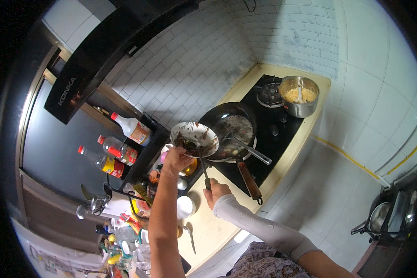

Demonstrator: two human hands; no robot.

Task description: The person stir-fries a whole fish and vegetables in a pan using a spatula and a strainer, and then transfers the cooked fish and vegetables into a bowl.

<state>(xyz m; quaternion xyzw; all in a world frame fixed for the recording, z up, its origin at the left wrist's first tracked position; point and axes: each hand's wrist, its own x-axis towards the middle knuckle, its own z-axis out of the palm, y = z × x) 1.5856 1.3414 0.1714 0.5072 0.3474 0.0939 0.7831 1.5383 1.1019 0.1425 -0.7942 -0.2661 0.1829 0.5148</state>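
Note:
My left hand point(176, 160) grips the near rim of a white patterned bowl point(194, 129), held tilted beside the wok's left edge. Dark cooked food lies inside the bowl. In my right hand point(218, 191) is a utensil with a black handle point(207, 183); its thin metal shaft point(203, 166) reaches into the bowl, where the tip is hard to make out. A black wok point(212, 114) sits on the gas hob point(276, 153), with residue and a little liquid in it. Its wooden handle point(249, 179) points towards me. A metal-handled utensil point(253, 152) leans in the wok.
A steel pot point(300, 109) of yellowish grains, with a white spoon point(299, 93), stands at the hob's far right. Bottles point(135, 130) line a black rack at left. A white bowl point(186, 207) and a spoon point(191, 239) rest on the counter. A range hood point(90, 62) juts overhead.

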